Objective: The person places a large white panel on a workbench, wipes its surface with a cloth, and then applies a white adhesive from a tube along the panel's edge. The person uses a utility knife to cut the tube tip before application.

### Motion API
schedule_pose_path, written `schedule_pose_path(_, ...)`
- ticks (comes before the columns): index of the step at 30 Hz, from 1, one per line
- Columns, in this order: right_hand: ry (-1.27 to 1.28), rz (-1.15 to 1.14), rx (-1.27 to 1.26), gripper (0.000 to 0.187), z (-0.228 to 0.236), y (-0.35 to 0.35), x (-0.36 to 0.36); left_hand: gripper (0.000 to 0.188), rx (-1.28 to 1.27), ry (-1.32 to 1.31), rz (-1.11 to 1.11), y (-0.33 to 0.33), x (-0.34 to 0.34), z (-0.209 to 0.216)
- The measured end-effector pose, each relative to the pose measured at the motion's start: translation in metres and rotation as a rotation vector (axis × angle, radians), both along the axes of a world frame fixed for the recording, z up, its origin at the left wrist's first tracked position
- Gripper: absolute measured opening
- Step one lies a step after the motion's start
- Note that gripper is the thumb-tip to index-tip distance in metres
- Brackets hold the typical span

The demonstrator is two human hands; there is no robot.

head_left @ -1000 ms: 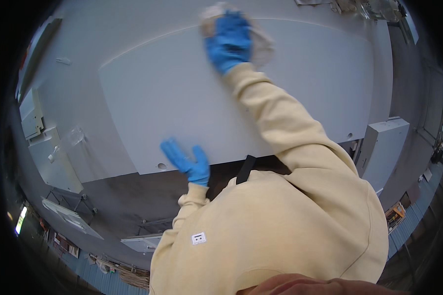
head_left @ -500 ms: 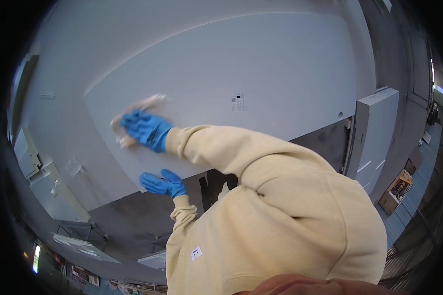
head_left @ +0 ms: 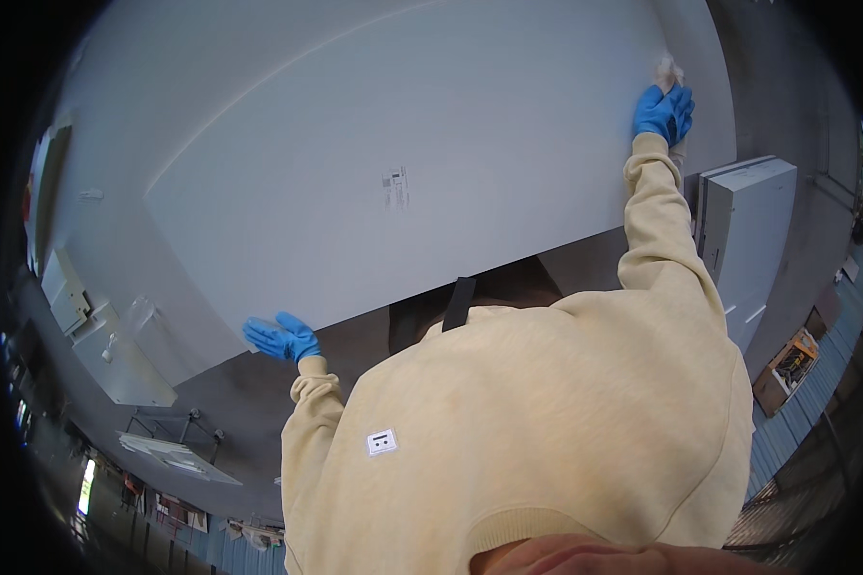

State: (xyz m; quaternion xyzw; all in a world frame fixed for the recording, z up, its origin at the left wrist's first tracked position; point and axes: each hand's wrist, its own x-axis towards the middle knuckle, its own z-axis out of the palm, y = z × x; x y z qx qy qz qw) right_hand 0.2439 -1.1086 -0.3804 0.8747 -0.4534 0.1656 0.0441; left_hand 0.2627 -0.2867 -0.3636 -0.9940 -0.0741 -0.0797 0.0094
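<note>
While the left hand (head_left: 282,337) rests spread on the smooth panel (head_left: 508,153), the right hand (head_left: 664,113) clamps crumpled cloth (head_left: 669,71). Both wear blue gloves (head_left: 650,115).

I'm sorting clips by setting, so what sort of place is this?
Probably a workshop handling doors or panels: a large pale panel lies before the person, white door-like pieces are at the right, and smaller pale pieces are at the left.

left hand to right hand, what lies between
Head view: bare panel straight between left hand and right hand; the printed mark sits above that line.
</note>
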Motion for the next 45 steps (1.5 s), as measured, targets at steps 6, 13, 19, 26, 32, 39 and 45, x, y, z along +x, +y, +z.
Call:
schedule_pose_path(6,-0.241,0.623,-0.031,0.039,0.043,0.143,0.079,0.072,0.005,0.022,0.051,-0.002,-0.008,0.003)
schedule_pose_path(13,-0.01,1.316,0.33,0.055,0.061,0.36,0.027,0.073,0.002,0.016,0.033,-0.003,0.005,-0.005)
schedule_pose_path(19,0.051,1.415,0.516,0.049,0.068,0.323,-0.068,0.072,0.037,0.012,0.027,0.008,-0.004,-0.013)
schedule_pose_path(26,0.002,0.631,0.208,0.058,0.055,0.098,-0.062,0.073,0.026,0.041,0.024,0.002,0.006,-0.006)
schedule_pose_path(32,-0.004,0.676,0.163,0.059,0.048,0.061,-0.074,0.074,-0.153,-0.175,-0.368,-0.207,0.043,0.037)
schedule_pose_path(39,0.04,0.724,0.323,0.063,0.058,0.05,-0.068,0.073,-0.512,0.203,-0.957,-0.521,0.033,0.055)
schedule_pose_path(45,-0.09,0.689,0.177,0.054,0.041,-0.037,0.039,0.074,-0.319,0.305,-1.008,-0.53,0.033,0.048)
